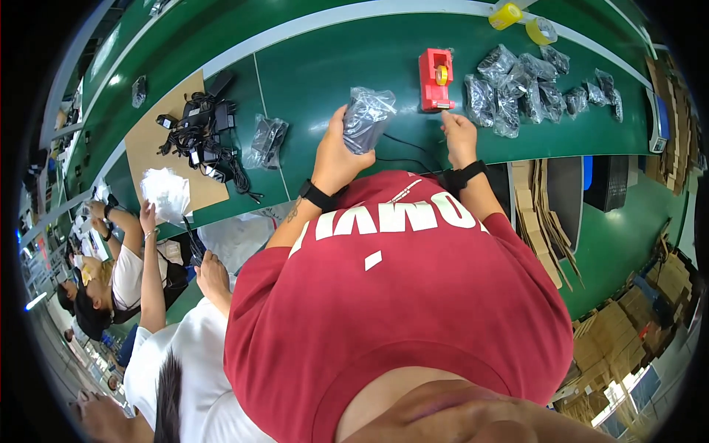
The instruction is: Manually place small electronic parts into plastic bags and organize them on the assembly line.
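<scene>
My left hand [338, 151] is closed around a dark, block-shaped power adapter [363, 122] wrapped in clear plastic, held up over the green bench. My right hand [459, 136] is at the front end of a red tape dispenser [436, 80], which carries a small yellow roll. Its thumb and finger are pinched together just below the cutting edge; whatever lies between them is too small to make out. Black cord [410, 145] runs across the bench between my hands. Left of my left hand lies another plastic-wrapped adapter [266, 142].
Several bagged adapters [509, 88] lie to the right of the dispenser, with tape rolls [506, 16] behind. Unwrapped adapters and cables [203, 129] are heaped on cardboard [144, 148] at left. A co-worker's hand [148, 215] is beside a white plastic bag [165, 192]. Flattened cardboard [533, 214] stands below the bench.
</scene>
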{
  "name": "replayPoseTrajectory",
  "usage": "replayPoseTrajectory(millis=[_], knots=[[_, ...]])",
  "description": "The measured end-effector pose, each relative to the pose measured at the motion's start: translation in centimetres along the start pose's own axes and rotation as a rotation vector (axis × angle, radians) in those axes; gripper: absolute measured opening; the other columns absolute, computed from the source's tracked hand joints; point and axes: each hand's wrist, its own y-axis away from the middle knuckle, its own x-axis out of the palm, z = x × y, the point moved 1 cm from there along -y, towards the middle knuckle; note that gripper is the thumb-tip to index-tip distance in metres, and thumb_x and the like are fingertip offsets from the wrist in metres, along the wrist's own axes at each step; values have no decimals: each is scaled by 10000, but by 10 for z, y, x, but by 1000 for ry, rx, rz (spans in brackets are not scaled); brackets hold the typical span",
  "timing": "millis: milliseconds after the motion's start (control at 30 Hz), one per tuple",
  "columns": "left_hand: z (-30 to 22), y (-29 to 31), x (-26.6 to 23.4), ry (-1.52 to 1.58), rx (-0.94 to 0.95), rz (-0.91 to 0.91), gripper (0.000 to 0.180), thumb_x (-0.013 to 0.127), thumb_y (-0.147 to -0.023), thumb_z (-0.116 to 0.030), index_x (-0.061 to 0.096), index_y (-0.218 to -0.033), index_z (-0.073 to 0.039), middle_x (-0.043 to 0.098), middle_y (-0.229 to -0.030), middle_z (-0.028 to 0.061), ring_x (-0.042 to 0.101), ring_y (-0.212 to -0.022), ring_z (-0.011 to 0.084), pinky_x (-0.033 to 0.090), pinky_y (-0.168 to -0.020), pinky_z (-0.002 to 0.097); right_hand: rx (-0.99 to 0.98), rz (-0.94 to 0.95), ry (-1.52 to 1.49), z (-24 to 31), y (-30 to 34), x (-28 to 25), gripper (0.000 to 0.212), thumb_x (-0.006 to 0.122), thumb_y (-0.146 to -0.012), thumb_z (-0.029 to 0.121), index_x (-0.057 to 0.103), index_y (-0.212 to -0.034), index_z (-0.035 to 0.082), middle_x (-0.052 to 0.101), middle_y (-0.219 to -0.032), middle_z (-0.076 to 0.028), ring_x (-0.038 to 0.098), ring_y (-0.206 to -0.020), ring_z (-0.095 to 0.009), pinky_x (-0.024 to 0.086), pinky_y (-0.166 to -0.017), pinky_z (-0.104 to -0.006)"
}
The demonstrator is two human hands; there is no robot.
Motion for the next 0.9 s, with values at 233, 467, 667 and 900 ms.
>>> replayPoseTrajectory(millis=[233, 467, 667, 900], knots=[[2, 2, -8, -101, 76, -110, 759, 670, -558, -148, 316, -1211, 6, 536, -984, 228, 540, -891, 351, 446, -753, 351, -373, 221, 519, 10, 39, 12, 226, 591, -760, 211, 592, -746, -14, 578, -622, -141, 564, -561, -216, 431, -526, -311], [-7, 6, -5, -217, 80, -197, 760, 696, -571, -211, 326, -1210, -32, 540, -884, 223, 544, -785, 370, 458, -662, 415, -541, 477, 564, 79, 105, 89, 242, 628, -750, 217, 549, -713, -8, 566, -586, -73, 531, -507, -127, 395, -460, -248], [6, 15, -11, -199, 56, -259, 737, 683, -572, -188, 335, -1198, -13, 538, -864, 218, 550, -758, 361, 463, -635, 401, -602, 332, 803, 73, 97, 95, 443, 698, -645, 385, 489, -750, 8, 533, -516, -97, 545, -493, -253, 419, -469, -324], [6, 20, -16, 687, -407, 159, 746, 673, -589, -105, 288, -1214, 28, 525, -842, 71, 535, -626, 133, 440, -516, 253, -246, 861, 81, 44, 57, 96, 460, 732, -653, 259, 474, -913, -19, 542, -688, -56, 508, -615, -91, 419, -561, -231]])
